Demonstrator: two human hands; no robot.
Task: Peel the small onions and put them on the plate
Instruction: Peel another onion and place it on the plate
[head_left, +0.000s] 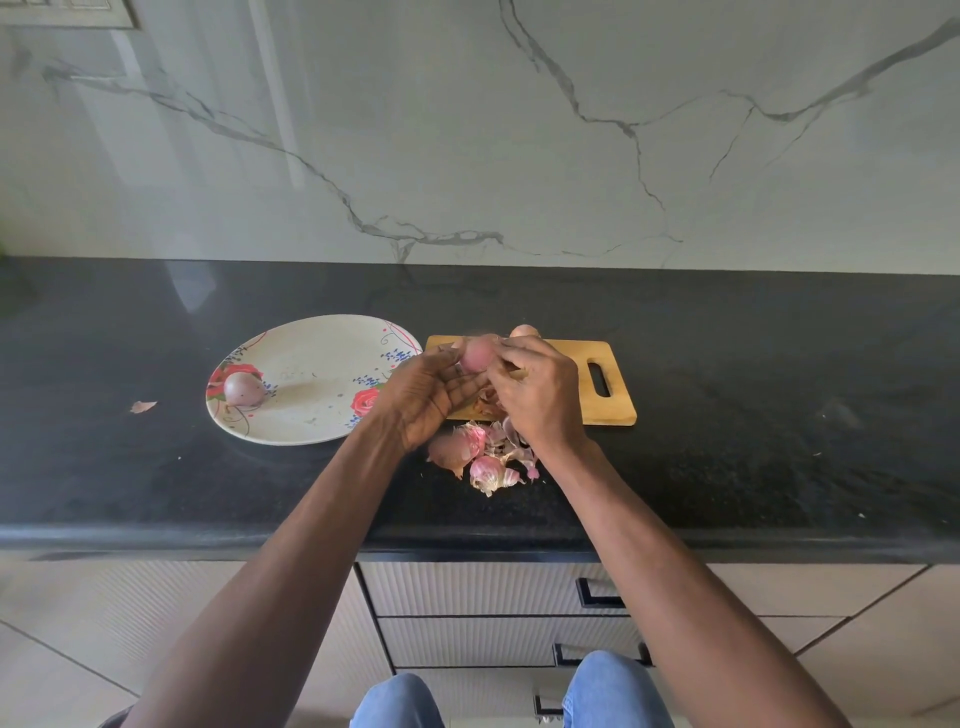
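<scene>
Both hands meet over the left end of a wooden cutting board (571, 384). My left hand (431, 395) holds a small pink onion (479, 353) at its fingertips, palm up. My right hand (535, 389) pinches at the right side of that same onion. A second onion (523, 330) with its brown skin on lies at the board's far edge, partly hidden by my right hand. One peeled purple onion (243, 388) sits on the left side of the floral plate (311, 374), left of the board.
A heap of pink and brown onion skins (483, 457) lies on the black counter (727, 441) just in front of the board. One loose skin scrap (142, 406) lies left of the plate. Drawers with dark handles (597, 597) are below the counter edge.
</scene>
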